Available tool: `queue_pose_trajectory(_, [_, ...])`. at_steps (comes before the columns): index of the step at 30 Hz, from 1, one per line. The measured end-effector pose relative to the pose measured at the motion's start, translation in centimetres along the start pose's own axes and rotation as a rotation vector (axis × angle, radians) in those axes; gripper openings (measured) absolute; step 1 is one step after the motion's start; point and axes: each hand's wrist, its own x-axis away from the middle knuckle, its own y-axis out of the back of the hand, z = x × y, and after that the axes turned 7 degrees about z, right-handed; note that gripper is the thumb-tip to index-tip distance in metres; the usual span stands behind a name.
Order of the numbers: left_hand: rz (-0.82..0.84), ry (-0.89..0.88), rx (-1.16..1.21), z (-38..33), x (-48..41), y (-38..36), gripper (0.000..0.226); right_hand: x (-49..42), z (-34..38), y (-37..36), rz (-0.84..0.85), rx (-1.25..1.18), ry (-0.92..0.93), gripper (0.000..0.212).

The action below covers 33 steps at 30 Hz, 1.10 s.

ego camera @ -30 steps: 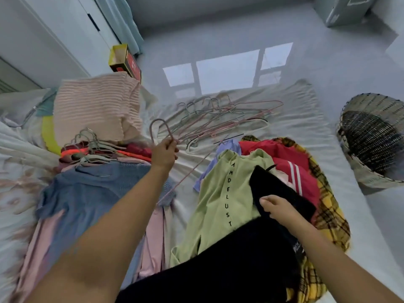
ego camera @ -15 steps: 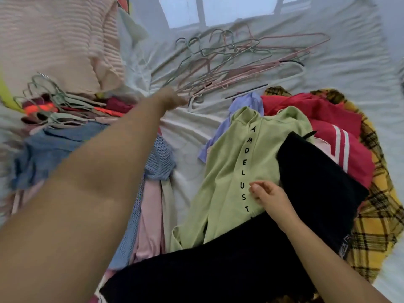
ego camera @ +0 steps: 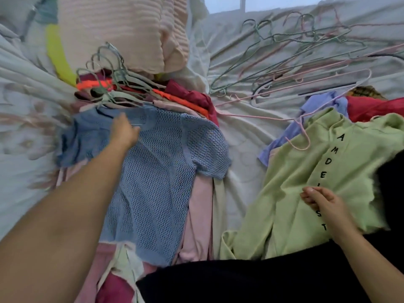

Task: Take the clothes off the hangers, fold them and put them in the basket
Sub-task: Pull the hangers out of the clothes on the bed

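On the white-sheeted bed (ego camera: 240,136), the blue open-knit top (ego camera: 157,171) lies lengthwise, neckline away, the left hand (ego camera: 124,132) at its collar, grip unclear, while the right hand (ego camera: 323,204) pinches the pale green top (ego camera: 290,171) lettered "AMDE…ST".

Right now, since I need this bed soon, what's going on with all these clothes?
A person is working through laundry on a bed. The left hand is at the neckline of a blue knit top, topmost on a pile of clothes on hangers; the right hand rests on a green sweatshirt, grip unclear. Empty hangers lie heaped further back.
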Motion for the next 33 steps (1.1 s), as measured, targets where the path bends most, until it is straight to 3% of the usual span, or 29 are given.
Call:
queue_pose_trajectory(4, [-0.169,-0.257,-0.290,-0.4,-4.4,1.9,0.056,-0.2,-0.5,-1.0,-0.068,-0.025,0.040,0.013])
queue_pose_trajectory(10, [-0.266,-0.345,-0.453,0.2,-5.9,1.1,0.047,-0.4,0.8,-3.2,-0.111,0.030,0.124,0.023])
queue_pose_trajectory(13, [-0.323,-0.350,-0.466,0.6,-5.5,1.1,0.035,-2.9,3.8,-5.5,-0.005,-0.119,0.139,0.023])
queue_pose_trajectory(15, [-0.346,-0.371,-0.456,1.7,-5.3,1.1,0.030,-5.4,6.0,-6.7,0.014,-0.342,0.085,0.020])
queue_pose_trajectory(17, [-0.351,-0.457,-0.456,3.4,-5.0,1.3,0.031,-7.7,7.8,-7.2,-0.046,-0.615,-0.039,0.011])
queue_pose_trajectory(19, [-0.367,-0.499,-0.460,5.0,-4.9,2.1,0.035,-8.9,8.9,-7.3,-0.118,-0.743,-0.093,0.016])
queue_pose_trajectory(22, [-0.407,-0.603,-0.532,5.8,-4.8,3.8,0.030,-8.7,10.3,-7.3,-0.197,-0.592,0.038,0.010])
queue_pose_trajectory(26, [-0.345,-0.674,-0.510,5.5,-3.9,5.3,0.029,-8.7,18.1,-7.7,-0.141,-0.119,0.363,0.010])
queue_pose_trajectory(30, [-0.366,-0.813,-0.599,4.8,-3.3,6.7,0.028,-9.8,26.2,-8.5,-0.124,0.141,0.380,0.022])
queue_pose_trajectory(33, [-0.390,-0.767,-0.730,4.5,-2.6,8.3,0.019,-8.9,24.5,-9.9,-0.050,0.187,0.442,0.042])
